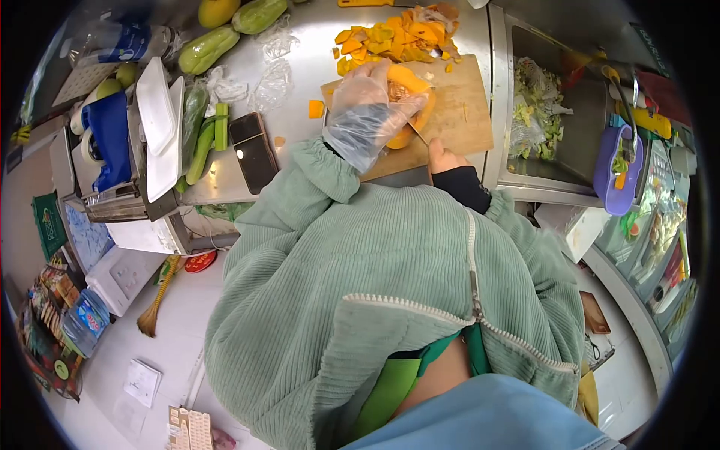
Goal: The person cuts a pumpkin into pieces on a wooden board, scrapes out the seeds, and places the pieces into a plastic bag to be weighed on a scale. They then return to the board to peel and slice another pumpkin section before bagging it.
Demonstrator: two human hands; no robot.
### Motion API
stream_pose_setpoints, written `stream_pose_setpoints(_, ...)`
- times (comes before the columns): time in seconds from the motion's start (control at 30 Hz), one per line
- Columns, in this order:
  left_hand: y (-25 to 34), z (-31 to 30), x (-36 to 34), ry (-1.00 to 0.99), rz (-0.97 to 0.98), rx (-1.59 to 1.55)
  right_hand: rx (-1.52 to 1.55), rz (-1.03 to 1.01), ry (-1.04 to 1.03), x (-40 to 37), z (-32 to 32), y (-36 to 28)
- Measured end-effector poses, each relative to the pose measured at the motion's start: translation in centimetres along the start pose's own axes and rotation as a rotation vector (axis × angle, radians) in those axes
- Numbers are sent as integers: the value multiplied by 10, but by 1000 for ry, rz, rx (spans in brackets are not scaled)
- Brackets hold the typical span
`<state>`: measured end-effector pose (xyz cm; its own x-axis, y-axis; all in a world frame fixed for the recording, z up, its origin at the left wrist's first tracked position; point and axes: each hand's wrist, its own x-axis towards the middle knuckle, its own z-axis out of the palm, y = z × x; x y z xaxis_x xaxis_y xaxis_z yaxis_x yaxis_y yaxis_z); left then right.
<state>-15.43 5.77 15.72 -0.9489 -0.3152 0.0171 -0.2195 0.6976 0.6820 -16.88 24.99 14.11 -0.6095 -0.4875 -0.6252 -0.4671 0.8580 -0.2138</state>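
Observation:
My left hand (361, 112), in a clear plastic glove, is closed on a pumpkin (420, 105) lying on a wooden cutting board (471, 105). The cut orange side shows its stringy hollow. At the board's near side, my right hand (447, 159) grips a knife (420, 134), its handle mostly hidden in the fingers. The blade points up and left against the pumpkin, and the glove covers some of the contact. Beyond the board lies a heap of orange pumpkin peelings (401, 34). One orange piece (316, 109) sits left of the gloved hand.
To the right, a metal sink (577, 161) holds vegetable scraps (536, 112), with a purple basket (619, 176) at its edge. A phone (253, 153), green stalks (202, 146), white foam trays (159, 112) and wrapped green vegetables (208, 49) are on the left. A broom (156, 304) stands below.

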Motion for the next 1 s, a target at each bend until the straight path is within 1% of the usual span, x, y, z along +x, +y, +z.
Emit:
stream_pose_setpoints(0.03, -1, 1, -2, -7, -9, 6, -9, -7, -38, 0, -4, -1)
stream_pose_setpoints(0.1, 0, -1, -1, -6, -15, 22, 9, -26, -11, 1, -4, 0)
stream_pose_setpoints(0.17, 6, -2, -2, -46, -74, 90, 25, -50, 10, 0, 0, 6)
stream_pose_setpoints(0.2, 8, -2, -3, -40, -71, 94, 43, -102, 77, 2, 3, 12)
stream_pose_setpoints(0.23, 10, -2, -5, -66, -84, 177, 63, -150, 145, 2, 4, 16)
stream_pose_setpoints(0.27, 13, -4, -5, -87, -94, 262, 65, -152, 156, -1, 3, 17)
stream_pose_setpoints(0.3, 14, -7, -4, -82, -87, 269, 125, -202, 231, -7, 3, 18)
stream_pose_setpoints(0.33, 16, -11, -4, -124, -146, 262, 188, -249, 301, -15, 5, 18)
stream_pose_setpoints(0.37, 17, -14, -5, -169, -204, 256, 196, -245, 304, -22, 6, 19)
stream_pose_setpoints(0.43, 7, -10, -10, -163, -197, 260, 51, -167, 353, -34, 4, 20)
stream_pose_setpoints(0.5, 5, -4, -13, -161, -191, 261, 58, -165, 327, -35, 4, 22)
stream_pose_setpoints(0.57, 12, 2, -13, -3, -47, 477, 65, -175, 309, -34, 2, 21)
stream_pose_setpoints(0.6, 23, -2, -13, 2, -42, 485, 67, -166, 293, -34, 1, 20)
stream_pose_setpoints(0.67, 53, -15, -13, 126, 244, 309, 70, -158, 284, -30, 4, 23)
stream_pose_setpoints(0.73, 91, -26, -9, 291, 468, 267, 115, -187, 322, -23, 19, 33)
stream_pose_setpoints(0.77, 107, -28, -6, 292, 471, 267, 115, -186, 325, -21, 26, 35)
stream_pose_setpoints(0.83, 131, -28, -2, 487, 714, 87, 155, -210, 324, -16, 42, 37)
stream_pose_setpoints(0.87, 128, -13, -4, 489, 718, 87, 173, -223, 327, -14, 47, 39)
stream_pose_setpoints(0.93, 87, 45, -12, 216, 584, 373, 205, -254, 334, -12, 49, 43)
stream_pose_setpoints(0.97, 65, 70, -11, 85, 509, 516, 210, -74, 321, -15, 43, 35)
stream_pose_setpoints(1.0, 55, 83, -8, -48, 425, 653, 235, -26, 322, -8, 59, 37)
